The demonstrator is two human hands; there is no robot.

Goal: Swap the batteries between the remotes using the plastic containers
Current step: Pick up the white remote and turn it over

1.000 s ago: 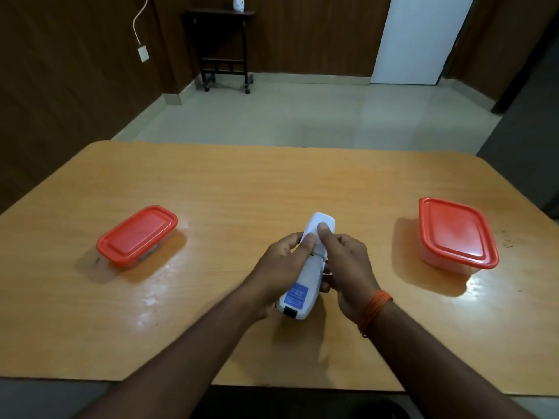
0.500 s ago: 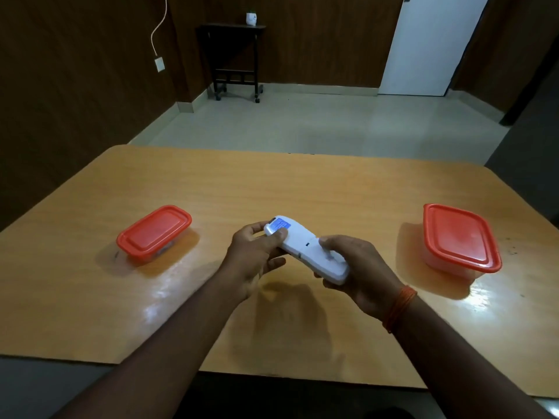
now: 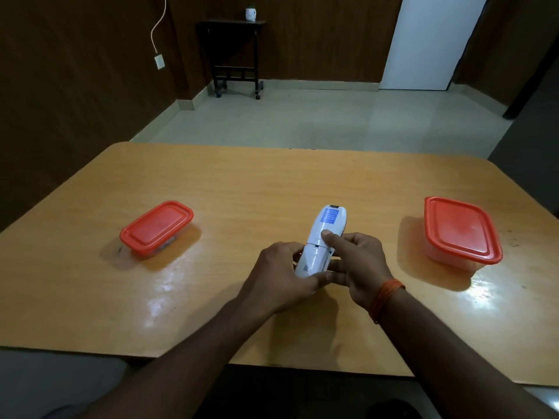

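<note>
white remote (image 3: 323,237), back face up, with a blue label at its far end, held above the middle of the counter (image 3: 242,182), nearer the near edge than the far one. left hand (image 3: 281,279): fingers (image 3: 317,279) curled round the remote's near end, clamped on it. right hand (image 3: 364,261): wrapped round the remote's right side, thumb laid on the back face just past the seam that crosses the body (whether the cover has shifted cannot be told). an orange thread band (image 3: 385,296) circles the right wrist. left container (image 3: 157,226): clear plastic, red lid on, standing toward the left edge of the counter, well apart from the hands. right container (image 3: 459,231): same kind, red lid on, toward the right edge. beyond the far edge, a dark side table (image 3: 233,49) stands against the wall.
</note>
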